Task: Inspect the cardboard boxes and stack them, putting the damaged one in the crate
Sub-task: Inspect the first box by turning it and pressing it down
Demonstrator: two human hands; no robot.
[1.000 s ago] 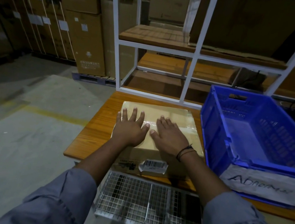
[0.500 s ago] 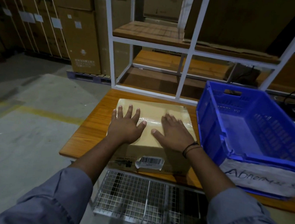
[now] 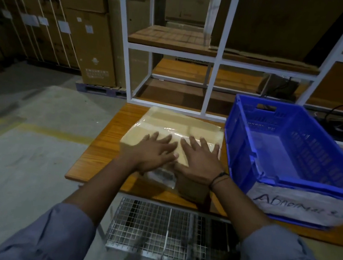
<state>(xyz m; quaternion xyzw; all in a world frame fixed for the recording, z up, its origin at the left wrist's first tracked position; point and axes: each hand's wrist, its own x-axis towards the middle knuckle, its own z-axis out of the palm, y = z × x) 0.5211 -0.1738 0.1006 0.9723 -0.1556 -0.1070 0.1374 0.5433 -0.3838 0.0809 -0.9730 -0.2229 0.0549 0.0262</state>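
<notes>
A tan cardboard box (image 3: pixel 175 123) sealed with clear tape lies on the wooden table (image 3: pixel 100 149), just left of the blue crate (image 3: pixel 288 186). Its near left corner is lifted and the box sits turned at an angle. My left hand (image 3: pixel 153 151) rests flat on the box top near the front edge, fingers spread. My right hand (image 3: pixel 199 158) lies flat beside it, fingers spread toward the crate side. A barcode label (image 3: pixel 163 175) on the box front shows below my hands. The crate is empty and carries a white handwritten "Abnormal" label (image 3: pixel 294 206).
A white metal shelf frame (image 3: pixel 215 58) with wooden boards stands behind the table. A wire mesh basket (image 3: pixel 165 229) sits below the table's near edge. Large stacked cartons (image 3: pixel 86 24) on a pallet stand at the back left, with concrete floor (image 3: pixel 26 134) on the left.
The box has rotated and tilted on the table, its far end swinging toward the crate. Both hands slid closer to the front edge, now covering part of the barcode label.
</notes>
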